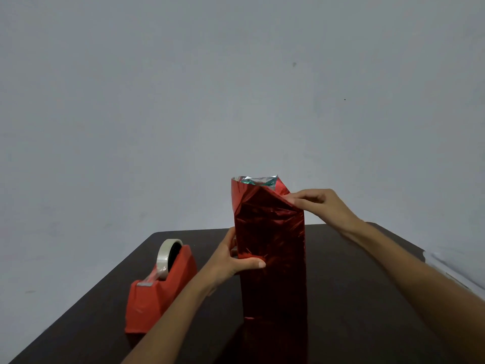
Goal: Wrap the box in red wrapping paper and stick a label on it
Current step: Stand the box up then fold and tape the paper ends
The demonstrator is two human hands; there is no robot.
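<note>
- At the lower left of the frame, a red tape dispenser point(160, 290) sits on a dark brown table point(354, 298), near its left edge. A roll of clear tape point(168, 258) stands upright in it, and the cutter end points toward the viewer.
- Just left of centre, the left hand point(233, 261) reaches in from the bottom edge. It grips the left side of the wrapped parcel at mid-height. The thumb lies flat across the front face and the other fingers curl round behind, mostly out of sight.
- At centre, a tall column of shiny red wrapping paper point(273, 258) stands upright on the table, just right of the dispenser and not touching it. The box is hidden inside the paper. The top end of the paper is open, showing its silver inner side. The front flap is creased down into a slanting fold.
- Right of centre, the right hand point(320, 206) comes in from the right edge. Its thumb and fingertips pinch the folded paper at the parcel's upper right corner.
- At the far right edge, a pale object point(456, 271) lies beyond the table; I cannot tell what it is.
- Across the whole upper frame, a plain grey-white wall point(157, 101) fills the background.
</note>
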